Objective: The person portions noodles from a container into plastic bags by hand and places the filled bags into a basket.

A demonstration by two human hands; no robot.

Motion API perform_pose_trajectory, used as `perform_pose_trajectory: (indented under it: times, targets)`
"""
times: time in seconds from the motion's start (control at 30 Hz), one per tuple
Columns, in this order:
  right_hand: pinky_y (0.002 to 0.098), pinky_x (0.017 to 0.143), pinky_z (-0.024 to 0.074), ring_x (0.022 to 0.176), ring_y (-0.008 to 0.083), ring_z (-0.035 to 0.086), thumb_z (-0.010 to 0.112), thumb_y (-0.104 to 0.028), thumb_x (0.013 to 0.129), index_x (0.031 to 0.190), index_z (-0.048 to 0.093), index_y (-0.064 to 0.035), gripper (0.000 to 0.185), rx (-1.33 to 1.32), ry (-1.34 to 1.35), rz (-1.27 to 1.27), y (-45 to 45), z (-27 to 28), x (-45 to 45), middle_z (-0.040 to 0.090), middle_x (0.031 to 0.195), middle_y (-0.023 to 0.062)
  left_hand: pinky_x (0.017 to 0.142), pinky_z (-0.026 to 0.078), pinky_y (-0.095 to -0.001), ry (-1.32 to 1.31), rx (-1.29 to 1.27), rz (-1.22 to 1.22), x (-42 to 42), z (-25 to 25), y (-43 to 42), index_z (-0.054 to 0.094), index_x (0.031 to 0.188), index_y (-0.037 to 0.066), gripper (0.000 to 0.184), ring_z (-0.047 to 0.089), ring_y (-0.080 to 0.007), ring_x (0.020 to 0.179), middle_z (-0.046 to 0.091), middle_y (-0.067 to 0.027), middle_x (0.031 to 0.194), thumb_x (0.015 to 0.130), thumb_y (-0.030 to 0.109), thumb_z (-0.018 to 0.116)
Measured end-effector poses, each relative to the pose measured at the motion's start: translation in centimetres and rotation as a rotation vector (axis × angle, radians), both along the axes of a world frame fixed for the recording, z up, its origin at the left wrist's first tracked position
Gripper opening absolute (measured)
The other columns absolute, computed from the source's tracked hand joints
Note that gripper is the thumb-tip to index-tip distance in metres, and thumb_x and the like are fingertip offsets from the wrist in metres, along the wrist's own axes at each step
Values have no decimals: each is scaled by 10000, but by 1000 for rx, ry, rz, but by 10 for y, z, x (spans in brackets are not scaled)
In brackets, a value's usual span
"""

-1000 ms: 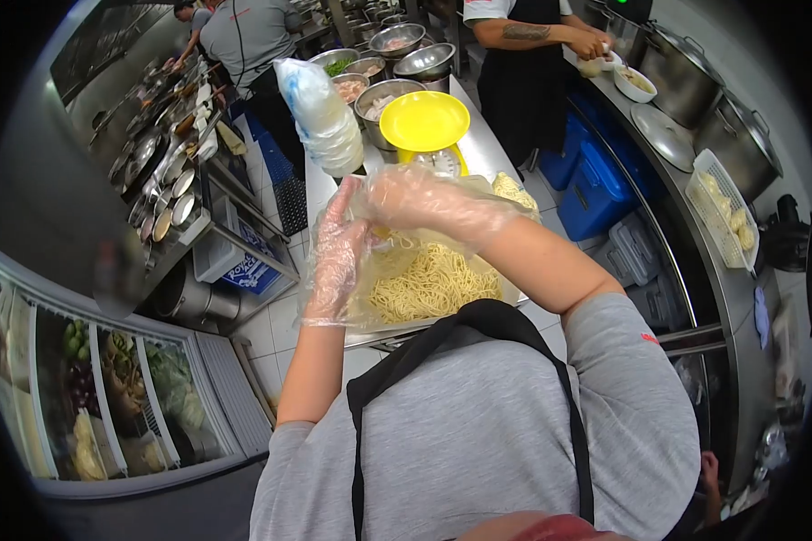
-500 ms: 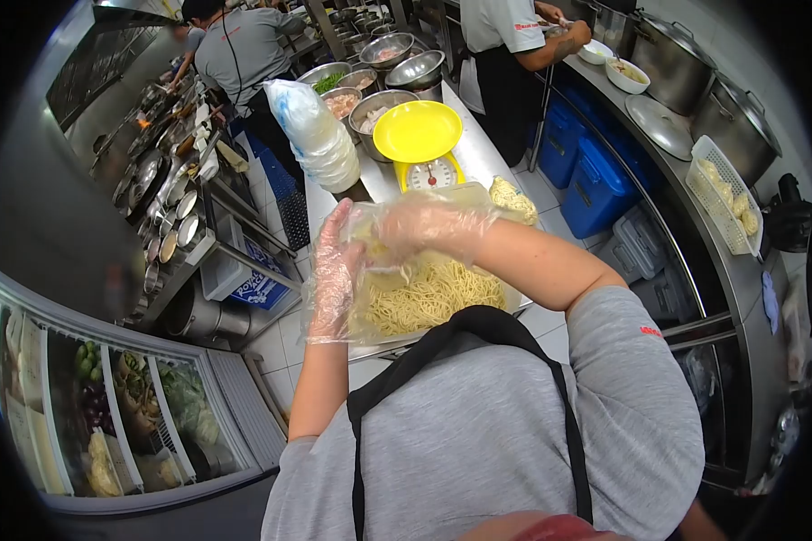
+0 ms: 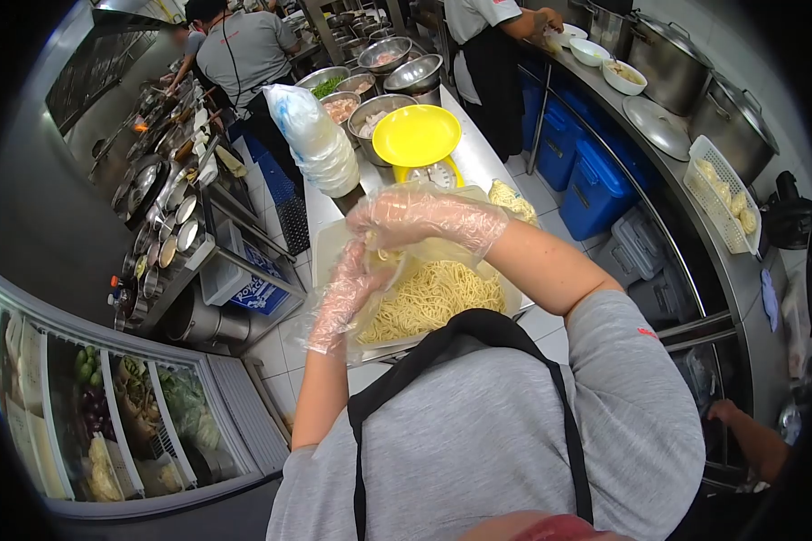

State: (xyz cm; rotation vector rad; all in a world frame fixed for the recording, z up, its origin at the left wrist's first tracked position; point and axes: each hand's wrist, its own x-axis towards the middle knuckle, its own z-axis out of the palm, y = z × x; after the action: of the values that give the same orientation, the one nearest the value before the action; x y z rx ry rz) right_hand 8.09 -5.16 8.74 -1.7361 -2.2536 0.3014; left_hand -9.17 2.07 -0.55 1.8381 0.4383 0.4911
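My left hand (image 3: 354, 287) and my right hand (image 3: 429, 219) both wear clear plastic gloves. Their fingers meet at the top of a thin clear plastic bag (image 3: 408, 257), closed on it. What the bag holds is hard to make out through the film. Below it, a pale rectangular tub (image 3: 332, 242) contains loose yellow noodles (image 3: 438, 302). Just beyond my right hand stands a kitchen scale (image 3: 431, 173) with a yellow pan (image 3: 417, 135); my glove partly covers its dial. A bagged portion of noodles (image 3: 512, 200) lies right of the tub.
A tall stack of plastic-wrapped containers (image 3: 311, 140) stands left of the scale. Steel bowls (image 3: 379, 117) of ingredients fill the table behind. Two co-workers stand farther off, and another person's arm (image 3: 753, 442) reaches in at lower right. Blue bins (image 3: 595, 185) sit under the right counter.
My hands have come together at the bag, the right wrist rising and its fingers curling over the left fingertips. The co-worker at the right counter has shifted back, and an arm has appeared at lower right.
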Motion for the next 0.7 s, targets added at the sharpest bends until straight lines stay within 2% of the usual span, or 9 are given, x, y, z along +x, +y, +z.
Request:
perform_pose_trajectory:
  times: [0.07, 0.13, 0.23, 0.4, 0.47, 0.53, 0.57, 0.67, 0.7]
  targets:
    - [406, 709, 468, 828, 311, 614, 632, -191, 764, 944, 572, -91, 214, 84, 151, -76, -4, 17, -5, 623, 857, 140, 824, 462, -293, -124, 1, 43, 12, -1, -10, 451, 1260, 30, 524, 537, -155, 1016, 527, -81, 1201, 783, 34, 666]
    - [401, 712, 465, 814, 305, 610, 623, -197, 773, 948, 569, -91, 213, 118, 219, -4, -4, 21, -5, 616, 850, 140, 826, 457, -291, -65, 36, 195, 19, -2, -7, 476, 1229, 13, 472, 566, -161, 960, 559, -81, 1157, 789, 27, 646]
    - [385, 709, 470, 797, 285, 613, 626, -160, 757, 926, 571, -76, 196, 116, 202, -3, -1, 26, -4, 617, 833, 135, 841, 456, -324, -44, 137, 194, 25, -1, 10, 519, 1178, 34, 493, 576, -210, 996, 561, -107, 1154, 715, 51, 687]
    - [354, 703, 480, 782, 256, 614, 622, -64, 706, 893, 594, -49, 189, 302, 348, 5, -5, 53, 4, 617, 815, 123, 830, 458, -313, 24, 225, 254, 18, 4, 21, 529, 1138, 12, 455, 586, -207, 956, 605, -112, 1038, 707, 11, 675]
    - [362, 711, 486, 799, 260, 621, 631, -78, 706, 920, 605, -49, 218, 286, 348, 29, 1, 40, 4, 624, 828, 135, 813, 464, -310, -93, -33, 198, 19, 15, 12, 531, 1140, 27, 453, 590, -186, 898, 612, -99, 996, 714, 1, 680]
    - [370, 736, 493, 841, 277, 628, 646, -98, 713, 952, 612, -50, 246, 212, 201, -41, 5, 19, 1, 636, 858, 144, 789, 470, -306, -74, 0, 249, 17, 1, 24, 533, 1126, 43, 447, 587, -157, 860, 618, -77, 989, 715, 13, 707]
    - [376, 761, 497, 883, 301, 625, 658, -127, 728, 980, 619, -59, 264, -27, 131, -162, -5, 29, -10, 642, 885, 147, 779, 470, -298, 52, 32, 280, 17, 6, 23, 543, 1102, 46, 436, 585, -147, 860, 619, -77, 995, 706, 37, 727]
    - [377, 761, 504, 880, 317, 625, 655, -143, 746, 983, 623, -65, 251, 267, 203, -115, 13, -50, -11, 646, 876, 138, 775, 470, -297, 216, 100, 319, 13, 20, 16, 560, 1055, 43, 423, 585, -159, 875, 616, -85, 989, 681, 72, 756]
    - [374, 765, 494, 866, 317, 615, 647, -135, 751, 989, 616, -59, 251, 221, 210, -83, 12, -47, -11, 635, 913, 146, 780, 469, -305, 253, 131, 330, 11, 22, 15, 568, 1031, 38, 419, 587, -181, 891, 612, -94, 975, 663, 83, 765]
